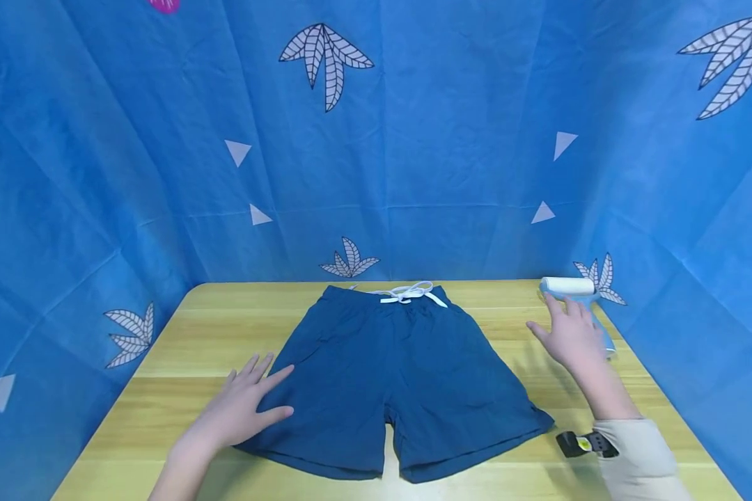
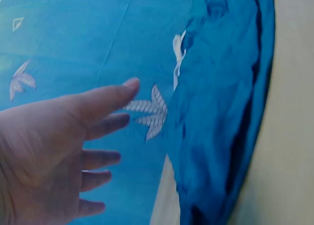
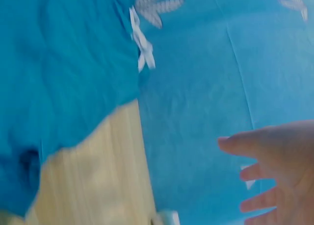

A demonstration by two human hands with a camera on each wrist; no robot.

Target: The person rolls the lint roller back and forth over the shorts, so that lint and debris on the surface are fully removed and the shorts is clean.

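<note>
Dark blue shorts [image 1: 376, 383] lie spread on the wooden table, waistband toward the back, with a white drawstring [image 1: 407, 293] tied in a bow. My left hand [image 1: 241, 407], fingers spread and holding nothing, hovers by the left leg of the shorts. In the left wrist view its palm and extended thumb show beside the shorts [image 2: 221, 107]. On the right, my right hand [image 1: 573, 337] reaches with spread fingers over a lint roller [image 1: 567, 286] that has a white roll and a blue handle, partly hidden behind the hand. Nothing shows in the grasp of the right hand [image 3: 279, 171].
The light wooden table [image 1: 188, 334] reaches to a blue patterned cloth [image 1: 451, 139] that hangs at the back and both sides. A dark strap with a small black device [image 1: 573, 444] sits on the right wrist, over a beige sleeve [image 1: 639, 459].
</note>
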